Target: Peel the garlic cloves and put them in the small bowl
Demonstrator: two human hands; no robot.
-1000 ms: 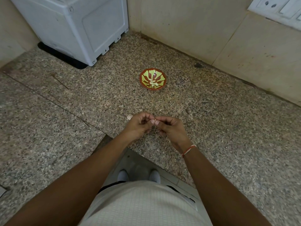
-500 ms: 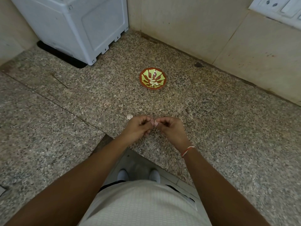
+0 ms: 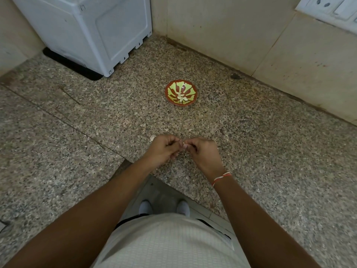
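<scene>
One small bowl (image 3: 181,93) holding a few peeled cloves (image 3: 181,97) sits toward the worktop's (image 3: 270,151) back corner. Near the front edge, left hand (image 3: 164,149) and right hand (image 3: 202,151) meet, fingertips pinching something too small to identify; one unpeeled clove (image 3: 152,138) lies beside the left hand.

Desk (image 3: 260,147): speckled granite | white appliance (image 3: 92,33): rear left, on black mat (image 3: 73,64) | socket panel (image 3: 328,6): wall, upper right | dark spot (image 3: 235,76): by wall

From my feed both forearms reach forward, bare. My left hand (image 3: 164,149) and right hand (image 3: 202,151) meet fingertip to fingertip, fingers curled in, pinching something too tiny to make out.
</scene>
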